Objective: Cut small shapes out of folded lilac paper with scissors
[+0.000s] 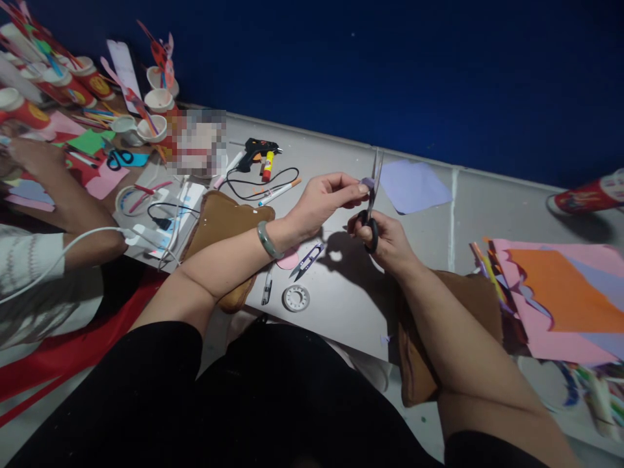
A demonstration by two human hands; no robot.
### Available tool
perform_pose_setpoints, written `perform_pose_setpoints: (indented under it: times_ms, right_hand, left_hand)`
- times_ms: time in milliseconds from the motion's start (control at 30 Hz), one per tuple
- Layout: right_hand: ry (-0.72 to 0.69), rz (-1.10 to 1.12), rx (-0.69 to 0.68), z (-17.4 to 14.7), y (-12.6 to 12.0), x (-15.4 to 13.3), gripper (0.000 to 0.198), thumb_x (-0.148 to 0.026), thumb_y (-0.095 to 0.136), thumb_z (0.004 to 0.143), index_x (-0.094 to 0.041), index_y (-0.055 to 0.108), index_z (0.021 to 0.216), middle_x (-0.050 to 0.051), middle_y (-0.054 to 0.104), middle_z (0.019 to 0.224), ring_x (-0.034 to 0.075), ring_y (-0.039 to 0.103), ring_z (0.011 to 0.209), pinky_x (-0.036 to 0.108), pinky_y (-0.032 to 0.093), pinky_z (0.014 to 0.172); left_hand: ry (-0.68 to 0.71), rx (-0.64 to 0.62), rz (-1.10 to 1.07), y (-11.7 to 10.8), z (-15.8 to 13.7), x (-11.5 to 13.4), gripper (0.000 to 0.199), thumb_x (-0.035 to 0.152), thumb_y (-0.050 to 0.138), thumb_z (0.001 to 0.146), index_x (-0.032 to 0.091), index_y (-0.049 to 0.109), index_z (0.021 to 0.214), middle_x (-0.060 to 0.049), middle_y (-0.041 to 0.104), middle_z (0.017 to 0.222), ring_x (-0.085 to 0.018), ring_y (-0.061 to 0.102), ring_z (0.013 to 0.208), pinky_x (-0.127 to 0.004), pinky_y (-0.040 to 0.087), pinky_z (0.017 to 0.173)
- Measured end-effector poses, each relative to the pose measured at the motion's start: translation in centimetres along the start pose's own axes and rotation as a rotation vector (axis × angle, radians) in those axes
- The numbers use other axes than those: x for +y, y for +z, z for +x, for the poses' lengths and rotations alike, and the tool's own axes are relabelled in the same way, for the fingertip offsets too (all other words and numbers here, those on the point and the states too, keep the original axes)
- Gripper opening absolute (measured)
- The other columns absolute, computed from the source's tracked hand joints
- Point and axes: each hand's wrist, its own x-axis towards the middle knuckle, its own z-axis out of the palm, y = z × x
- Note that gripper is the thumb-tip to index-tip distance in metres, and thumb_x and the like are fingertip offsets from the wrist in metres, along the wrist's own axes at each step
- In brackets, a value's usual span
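Between its thumb and fingers, my left hand [334,195] pinches a small piece of purple paper [369,183]. My right hand [387,240] grips black-handled scissors [372,224], blades pointing up beside that piece; whether they touch the paper I cannot tell. Just behind the blades lies a larger purple sheet [414,185] on the table. Below my hands rest thread snips [307,261], a pink paper circle [288,259], a white tape roll [296,298] and a pen [267,289].
A black glue gun [258,153], a glue stick [268,166] and a marker [280,192] lie beyond my left wrist. Brown cushions [229,224] sit under my forearms. Coloured paper [575,292] is stacked right, near a red cup [592,194]. Another person's arm [73,188] is at left.
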Motion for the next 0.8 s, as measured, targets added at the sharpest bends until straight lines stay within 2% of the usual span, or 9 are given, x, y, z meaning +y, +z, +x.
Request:
perform_pose_setpoints:
  times_ms: [300,567,800]
  right_hand:
    - [0.012,-0.029,0.005,-0.06,-0.13,-0.31,0.036,-0.056,0.07,0.086,-0.025,0.056,0.073,0.003,0.063,0.076,0.02,0.058,0.072,0.037,0.051,0.071]
    - [0.042,-0.037,0.018,-0.02,-0.19,-0.57,0.037,-0.056,0.072,0.083,-0.025,0.057,0.071,0.003,0.063,0.073,0.021,0.058,0.071,0.036,0.05,0.068]
    - [0.048,-0.048,0.017,-0.03,-0.3,-0.66,0.04,-0.058,0.074,0.082,-0.024,0.057,0.069,0.003,0.062,0.07,0.02,0.057,0.07,0.036,0.049,0.067]
  left_hand:
    - [0.038,-0.007,0.018,-0.1,-0.03,-0.07,0.052,0.062,0.094,0.064,0.018,0.068,0.074,0.001,0.07,0.074,-0.008,0.061,0.072,-0.027,0.05,0.076]
    - [0.033,-0.005,0.038,-0.29,0.09,-0.05,0.043,0.055,0.091,0.073,0.019,0.067,0.076,0.001,0.071,0.076,-0.01,0.064,0.077,-0.028,0.05,0.08]
    - [0.049,0.012,0.046,-0.25,0.08,-0.01,0.043,0.055,0.091,0.073,0.019,0.066,0.076,0.002,0.07,0.075,-0.01,0.063,0.075,-0.027,0.05,0.079]
